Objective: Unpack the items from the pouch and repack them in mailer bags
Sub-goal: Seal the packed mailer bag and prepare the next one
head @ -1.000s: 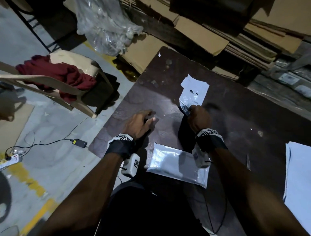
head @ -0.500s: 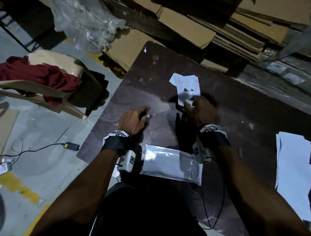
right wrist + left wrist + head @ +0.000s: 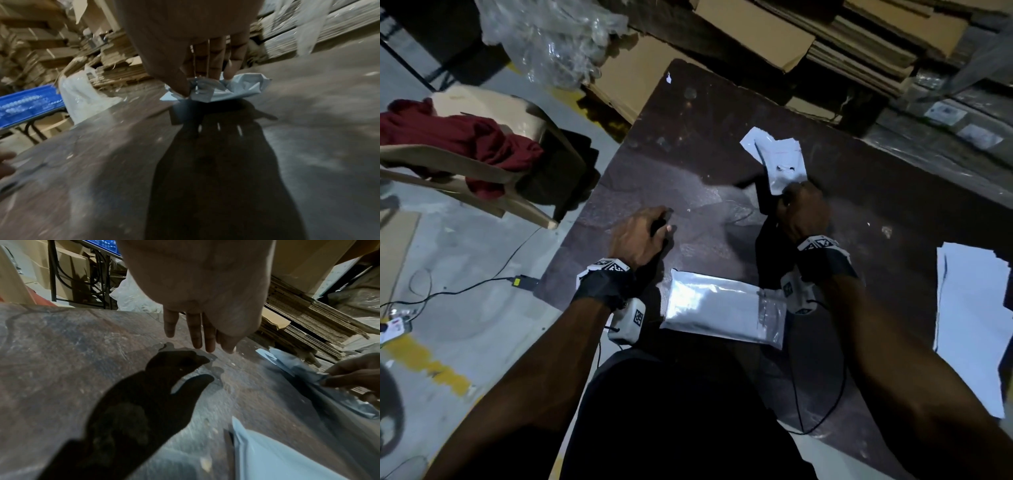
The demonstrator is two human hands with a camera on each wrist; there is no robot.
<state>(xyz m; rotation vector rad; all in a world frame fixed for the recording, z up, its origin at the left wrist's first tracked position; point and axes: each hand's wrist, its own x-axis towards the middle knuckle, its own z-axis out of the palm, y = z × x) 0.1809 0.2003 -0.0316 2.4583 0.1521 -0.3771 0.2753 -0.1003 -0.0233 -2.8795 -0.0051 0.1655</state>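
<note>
Right hand [image 3: 803, 212]: pinched the near end of the pouch [image 3: 786, 164], which lay far on the table [image 3: 722, 137].
Left hand [image 3: 640, 236]: hovered empty, fingers straight.
Mailer [image 3: 722, 305]: flat at the near edge.
Risk: thin film could slip from the pinch; contents might spill.

Two hands are seen: the left hand [image 3: 642, 236] and the right hand [image 3: 803, 212]. One small white pouch [image 3: 784, 168] is pinched in the right grip. One silver mailer bag [image 3: 722, 305] is counted on the desk [image 3: 722, 120], nearer the body than both grips. One stack of white sheets [image 3: 972, 315] is seen to the right of the right grip; its sheets cannot be counted. One chair [image 3: 482, 161] is counted left of the left grip, with one red cloth [image 3: 465, 137] on it.
</note>
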